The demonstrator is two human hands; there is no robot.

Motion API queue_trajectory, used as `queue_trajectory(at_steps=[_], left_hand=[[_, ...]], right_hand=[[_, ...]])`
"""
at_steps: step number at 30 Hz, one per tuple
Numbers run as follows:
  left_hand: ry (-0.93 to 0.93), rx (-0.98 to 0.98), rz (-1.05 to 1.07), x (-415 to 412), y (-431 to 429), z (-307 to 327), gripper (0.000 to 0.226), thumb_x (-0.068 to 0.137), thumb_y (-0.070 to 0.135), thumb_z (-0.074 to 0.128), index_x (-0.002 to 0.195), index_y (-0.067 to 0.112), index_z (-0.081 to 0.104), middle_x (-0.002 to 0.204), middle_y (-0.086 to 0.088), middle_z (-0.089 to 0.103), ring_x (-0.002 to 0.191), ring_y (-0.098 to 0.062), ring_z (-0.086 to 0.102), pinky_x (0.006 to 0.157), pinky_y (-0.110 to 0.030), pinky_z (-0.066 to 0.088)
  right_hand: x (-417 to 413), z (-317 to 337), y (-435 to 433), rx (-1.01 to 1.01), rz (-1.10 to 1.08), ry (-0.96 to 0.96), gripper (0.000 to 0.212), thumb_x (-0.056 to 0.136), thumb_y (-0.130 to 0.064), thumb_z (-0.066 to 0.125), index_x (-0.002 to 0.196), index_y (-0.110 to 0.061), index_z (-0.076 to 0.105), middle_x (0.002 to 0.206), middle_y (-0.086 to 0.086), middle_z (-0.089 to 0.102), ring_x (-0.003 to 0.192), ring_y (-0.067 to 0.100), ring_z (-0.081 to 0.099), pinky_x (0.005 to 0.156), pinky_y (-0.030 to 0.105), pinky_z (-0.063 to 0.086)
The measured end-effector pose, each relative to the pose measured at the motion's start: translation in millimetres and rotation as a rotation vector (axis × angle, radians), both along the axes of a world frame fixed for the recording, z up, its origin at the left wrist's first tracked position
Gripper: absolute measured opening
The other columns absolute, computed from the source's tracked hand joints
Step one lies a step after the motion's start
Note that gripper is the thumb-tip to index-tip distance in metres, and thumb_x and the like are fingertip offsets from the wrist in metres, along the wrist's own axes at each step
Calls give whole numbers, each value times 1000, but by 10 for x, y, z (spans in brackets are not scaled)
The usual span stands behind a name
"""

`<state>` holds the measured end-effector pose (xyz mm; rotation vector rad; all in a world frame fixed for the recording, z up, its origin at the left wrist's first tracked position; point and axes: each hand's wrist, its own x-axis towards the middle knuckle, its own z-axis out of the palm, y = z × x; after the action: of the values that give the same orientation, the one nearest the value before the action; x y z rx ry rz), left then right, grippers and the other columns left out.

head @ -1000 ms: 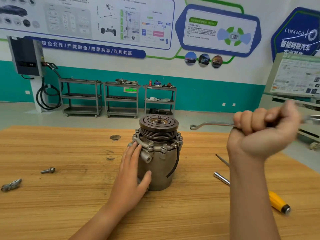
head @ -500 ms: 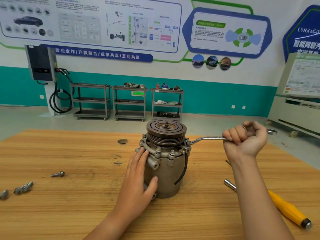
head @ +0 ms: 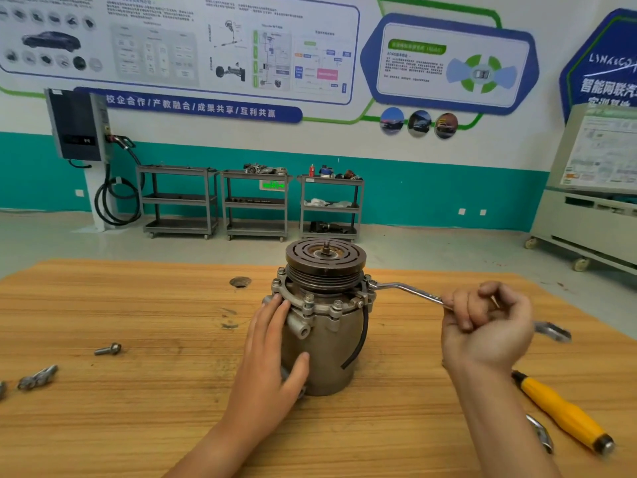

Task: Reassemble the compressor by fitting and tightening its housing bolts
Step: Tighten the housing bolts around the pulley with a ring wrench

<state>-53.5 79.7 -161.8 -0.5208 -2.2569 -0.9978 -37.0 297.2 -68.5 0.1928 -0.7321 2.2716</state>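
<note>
While the flat left hand [head: 267,353] steadies the grey metal compressor [head: 324,326], the right hand [head: 486,326] grips a steel ring spanner [head: 410,293]; its ring could slip off the housing bolt [head: 372,281] beside it.

Camera: I have one wide-angle view, worn on the person's head.
Facing: I look forward and down across the wooden table [head: 138,426] toward the poster wall [head: 344,139].
Nearness: I sit at arm's length; the compressor [head: 324,343] stands mid-frame, left hand [head: 265,367] and right hand [head: 489,329] beside it, forearms cut by the bottom edge.
Lens: straight edges bow near the borders.
</note>
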Motion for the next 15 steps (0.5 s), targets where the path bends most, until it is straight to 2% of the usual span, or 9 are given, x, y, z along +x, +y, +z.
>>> queue_trajectory(at_steps=[2,4,7,8,9,11,13,14,15], left_hand=[[6,-3,-1,2,-8,-3,77,88,22,61,134,47,4,144,37,-4,139,7,-4,104,0,-4],[31,0,1,-13,-17,-5,76,88,23,62,136,45,7,146,34,-2,140,6,-3,106,-2,-3],[0,89,-69,-29,11,23,53,90,46,49,138,27,35,150,5,30,141,-18,21,116,-28,18],[-37,147,-85,-22,25,46,56,89,56,41,128,16,46,136,-6,47,131,-24,37,109,-38,34],[-54,191,-82,-12,40,66,63,85,60,37,118,8,50,117,-6,56,119,-17,48,95,-34,44],[-87,177,-32,-3,29,46,68,75,58,38,112,3,53,98,6,57,106,-4,53,80,-15,43],[-62,97,-17,-16,10,12,63,77,47,48,125,6,50,119,-2,56,122,-17,47,96,-24,42],[-23,64,-21,-19,10,6,58,82,37,55,134,14,43,138,-3,45,134,-21,34,108,-30,33],[19,49,-19,-14,7,0,62,85,27,60,140,23,32,149,5,29,141,-16,19,115,-27,19]], right_hand=[[185,-107,-325,243,-190,80,26,76,-17,46,51,-23,55,40,-11,37,40,7,34,50,19,39],[255,-243,-726,650,-441,184,23,78,-19,49,59,-24,59,52,-11,50,49,3,43,51,16,39],[138,-342,-1198,1020,-743,215,31,84,-16,53,54,-8,53,51,1,48,52,13,43,52,28,39],[86,-314,-1319,1076,-818,199,35,84,-17,54,51,-6,51,49,2,46,51,16,41,53,31,37],[48,-268,-1421,1132,-866,171,37,84,-17,55,49,-6,49,47,2,44,49,17,40,54,32,36],[39,-140,-1517,1216,-902,101,40,84,-22,55,47,-11,45,44,-1,43,46,15,38,56,33,36],[87,32,-1440,1181,-781,63,43,85,-30,51,46,-16,40,41,-6,40,41,12,35,53,28,36],[140,144,-1355,1113,-675,49,44,86,-34,48,46,-17,40,41,-11,37,39,9,34,50,24,34],[214,260,-1261,1007,-569,46,45,86,-38,44,45,-18,41,40,-12,36,37,5,33,46,21,31]])
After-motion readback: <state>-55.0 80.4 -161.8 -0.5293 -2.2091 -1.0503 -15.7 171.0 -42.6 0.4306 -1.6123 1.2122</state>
